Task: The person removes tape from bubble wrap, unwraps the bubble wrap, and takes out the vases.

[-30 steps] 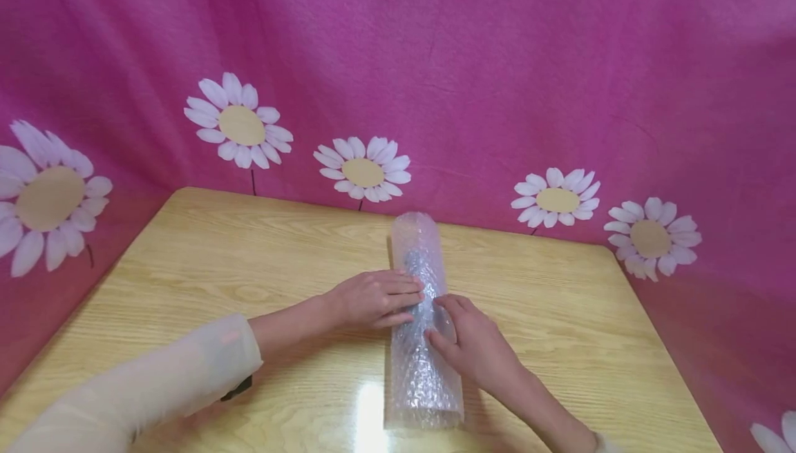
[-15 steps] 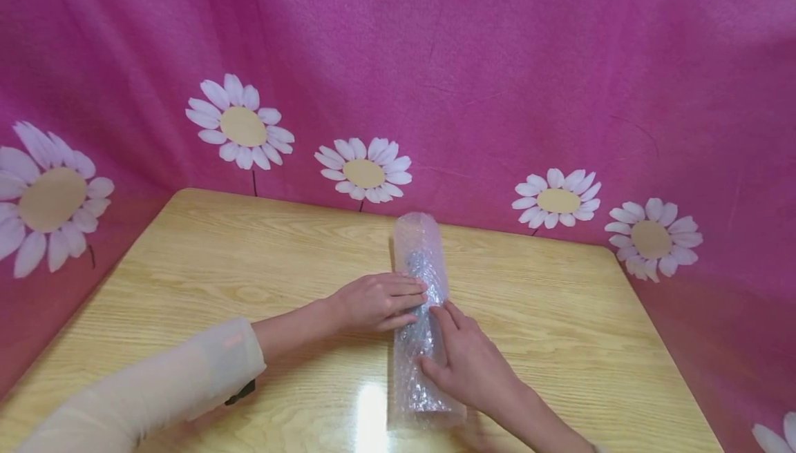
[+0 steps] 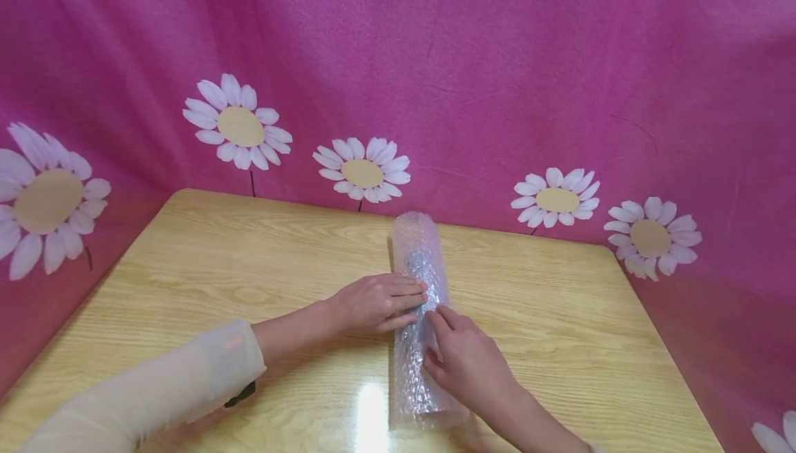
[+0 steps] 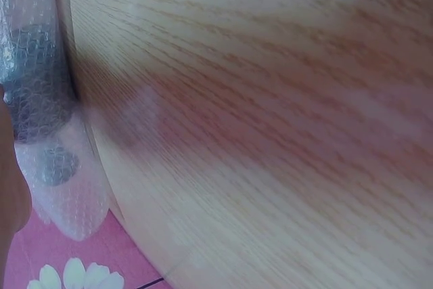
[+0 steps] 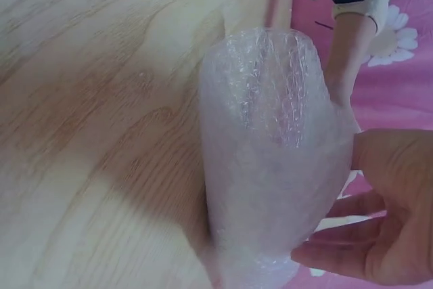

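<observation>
A roll of clear bubble wrap (image 3: 419,239) lies lengthwise on the table, pointing away from me. Through its layers in the left wrist view shows a dark bluish-grey object (image 4: 40,86) with a smaller rounded end; its kind is blurred by the bubbles. My left hand (image 3: 376,303) rests on the roll's middle, fingers extended across the top from the left. On the near right side, my right hand (image 3: 469,356) holds the wrap with bent thumb and fingers. The right wrist view shows those fingers (image 5: 338,248) against the wrap, by its open hollow near end (image 5: 270,86).
The wood-grain table (image 3: 249,246) has rounded far corners. A pink cloth (image 3: 466,80) with printed white daisies hangs behind it and along both sides. A light sleeve (image 3: 186,377) covers the left forearm, with a small black device (image 3: 240,394) under the cuff.
My right hand has slid slightly toward me along the roll, and its thumb and index finger have drawn closer together. The left hand keeps nearly the same spot on the wrap.
</observation>
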`<state>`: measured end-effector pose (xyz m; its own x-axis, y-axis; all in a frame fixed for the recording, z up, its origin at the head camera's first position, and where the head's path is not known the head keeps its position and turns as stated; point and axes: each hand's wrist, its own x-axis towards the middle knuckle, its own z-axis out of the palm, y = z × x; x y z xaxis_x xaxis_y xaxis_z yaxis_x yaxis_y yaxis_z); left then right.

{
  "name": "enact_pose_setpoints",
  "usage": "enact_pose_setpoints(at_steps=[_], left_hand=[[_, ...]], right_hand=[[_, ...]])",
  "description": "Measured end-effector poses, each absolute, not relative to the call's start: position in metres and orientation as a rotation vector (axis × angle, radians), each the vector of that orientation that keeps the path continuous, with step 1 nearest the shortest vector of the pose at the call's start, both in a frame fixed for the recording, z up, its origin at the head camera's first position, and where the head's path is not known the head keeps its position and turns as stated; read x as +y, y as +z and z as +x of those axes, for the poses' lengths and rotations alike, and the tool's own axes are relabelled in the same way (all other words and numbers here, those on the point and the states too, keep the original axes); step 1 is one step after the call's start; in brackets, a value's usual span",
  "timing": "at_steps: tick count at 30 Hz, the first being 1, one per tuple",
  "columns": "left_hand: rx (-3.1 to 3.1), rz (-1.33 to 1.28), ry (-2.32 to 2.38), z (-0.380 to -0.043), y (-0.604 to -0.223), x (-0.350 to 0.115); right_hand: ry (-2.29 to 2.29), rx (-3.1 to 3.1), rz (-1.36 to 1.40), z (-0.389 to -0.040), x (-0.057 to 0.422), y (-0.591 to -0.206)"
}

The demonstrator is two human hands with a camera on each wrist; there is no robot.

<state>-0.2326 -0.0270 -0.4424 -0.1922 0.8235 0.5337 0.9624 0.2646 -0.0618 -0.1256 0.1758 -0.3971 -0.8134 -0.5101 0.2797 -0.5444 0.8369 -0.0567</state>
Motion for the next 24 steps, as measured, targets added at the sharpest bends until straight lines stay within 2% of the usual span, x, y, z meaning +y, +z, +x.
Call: enact_pose_setpoints(at_steps=[10,24], left_hand=[[-2.111,-1.611,-0.401,-0.2313,-0.4415,-0.0274],[-2.101,-1.611,-0.391,-0.2315,-0.4429,-0.0275]], right_hand=[[-0.135,-2.53,0.975,-0.1187,0.1691,-0.3976],[-0.047,-2.521,1.0,-0.1235,0.1712,-0.4038]])
